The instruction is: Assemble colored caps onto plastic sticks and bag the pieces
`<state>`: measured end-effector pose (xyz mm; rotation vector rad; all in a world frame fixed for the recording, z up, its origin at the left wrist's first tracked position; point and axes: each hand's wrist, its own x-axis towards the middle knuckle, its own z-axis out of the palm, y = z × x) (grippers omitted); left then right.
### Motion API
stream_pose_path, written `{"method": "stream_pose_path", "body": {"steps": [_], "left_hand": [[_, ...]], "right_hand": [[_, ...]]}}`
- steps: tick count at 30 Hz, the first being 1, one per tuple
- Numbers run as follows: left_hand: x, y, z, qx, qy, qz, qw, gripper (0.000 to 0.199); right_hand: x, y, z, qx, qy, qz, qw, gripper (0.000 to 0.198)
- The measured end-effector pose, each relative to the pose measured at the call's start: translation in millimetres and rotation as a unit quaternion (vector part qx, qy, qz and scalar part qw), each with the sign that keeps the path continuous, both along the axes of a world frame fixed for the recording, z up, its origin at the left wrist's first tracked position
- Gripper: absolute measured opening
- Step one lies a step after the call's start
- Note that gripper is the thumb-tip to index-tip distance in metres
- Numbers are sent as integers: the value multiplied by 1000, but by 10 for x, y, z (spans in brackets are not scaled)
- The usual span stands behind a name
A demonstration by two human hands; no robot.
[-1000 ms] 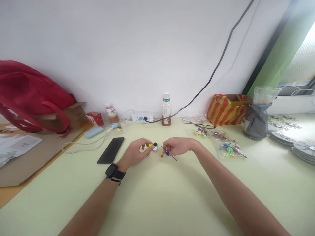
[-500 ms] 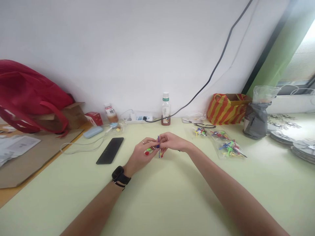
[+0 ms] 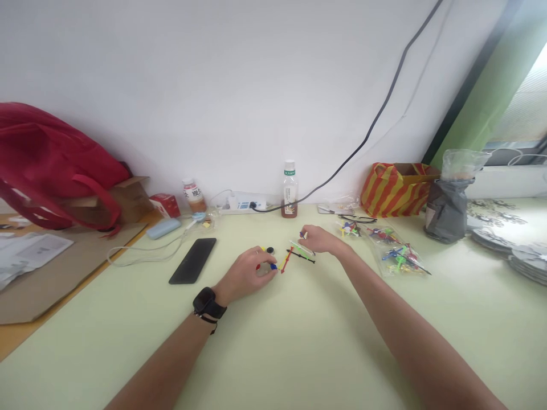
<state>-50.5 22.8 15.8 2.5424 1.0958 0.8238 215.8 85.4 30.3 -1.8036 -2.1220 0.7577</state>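
One black stick is laid flat and aslant, with a red stick set crosswise near its left end and a green stick just beyond. Farther beyond, a small blue item is held. To the black stick's left, a round blue piece and a round black piece are grouped.

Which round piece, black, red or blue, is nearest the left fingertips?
The blue piece, at the fingertips of the left hand; the red piece lies nearer the palm, the black piece farther off.
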Motion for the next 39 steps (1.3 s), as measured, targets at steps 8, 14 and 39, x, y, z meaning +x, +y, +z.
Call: {"method": "stream_pose_path", "body": {"steps": [8,14,39], "left_hand": [[-107,109,15,31,39,-23,999,12],[-77,91,-6,48,22,-8,999,23],[183,-60,-57,60,93,-57,992,22]], "right_hand": [[-19,23,-160,11,-72,2,997,21],[-126,-36,-123,-5,-69,58,996,23],[-124,-145,41,-83,-33,116,989,34]]}}
